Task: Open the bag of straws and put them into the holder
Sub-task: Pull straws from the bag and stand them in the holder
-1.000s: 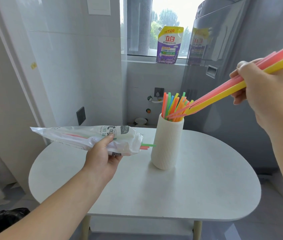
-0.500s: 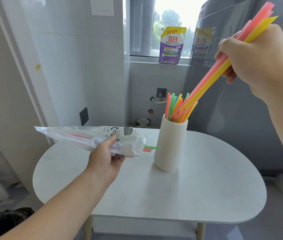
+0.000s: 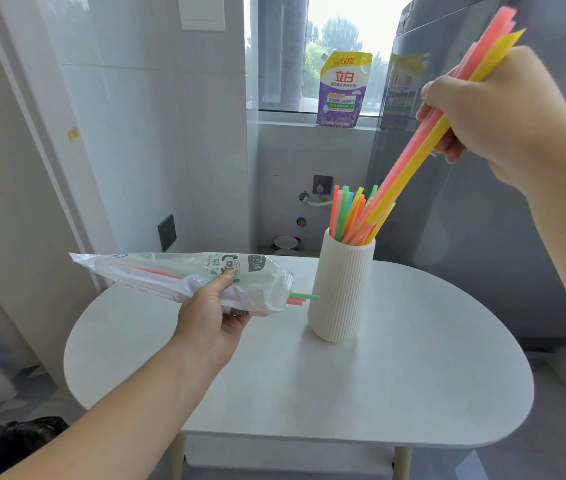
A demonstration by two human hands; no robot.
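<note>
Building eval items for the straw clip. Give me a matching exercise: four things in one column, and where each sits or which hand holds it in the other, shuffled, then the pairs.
1. straw bag
2. ribbed holder
3. pink and yellow straws
4. detergent pouch

A. on the windowsill
B. gripped by the right hand
C. standing on the table
D. held by the left hand

Pairs: 1-D, 2-C, 3-B, 4-A.
</note>
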